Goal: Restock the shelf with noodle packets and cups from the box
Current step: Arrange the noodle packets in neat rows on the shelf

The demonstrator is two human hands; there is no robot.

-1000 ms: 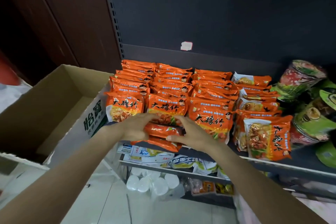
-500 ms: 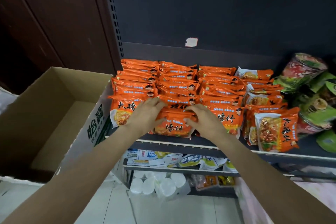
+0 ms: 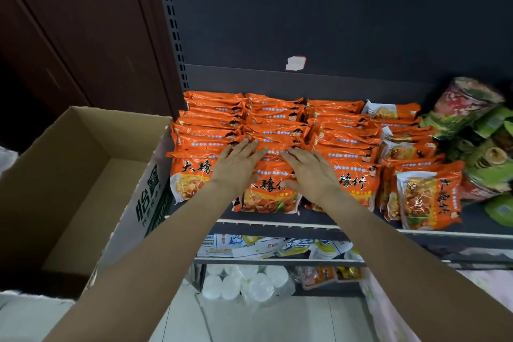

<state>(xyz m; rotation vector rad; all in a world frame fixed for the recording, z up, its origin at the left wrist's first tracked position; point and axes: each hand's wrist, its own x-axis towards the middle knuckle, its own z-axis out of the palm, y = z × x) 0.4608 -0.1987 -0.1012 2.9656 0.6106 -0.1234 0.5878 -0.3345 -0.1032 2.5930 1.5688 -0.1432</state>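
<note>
Left of the dark metal shelf [image 3: 458, 223]: open brown cardboard box [image 3: 69, 175] with green print on its side wall, flaps up, touching the shelf's left end. No packets visible inside it; the near corner is hidden by the box wall.

On the shelf, starting at its left end: orange plastic noodle packets [image 3: 216, 116] stood in overlapping rows, three columns of one design running front to back. Front packet of the left column [image 3: 188, 180] leans forward, black characters visible.

Left hand [image 3: 236, 164]: flat, fingers spread, palm down on the tops of the middle-column packets, thumb on the front middle packet [image 3: 266, 194]. Nothing gripped, just pressing.

Right hand [image 3: 308, 172]: same posture, flat and open, fingers spread over the middle column's tops just beside the left hand, heel of the palm overlapping the third column's front packet [image 3: 358, 183]. Also holding nothing.

Further right on the shelf: a fourth column of orange packets with a white window panel [image 3: 427, 194], front one nearest the shelf edge. At the shelf's right end: green and red noodle cups [image 3: 469, 108] lying on their sides in a pile.

Below the shelf: a lower tier with white and blue pouches [image 3: 244, 244], then white round-lidded cups [image 3: 244, 283] under that.
</note>
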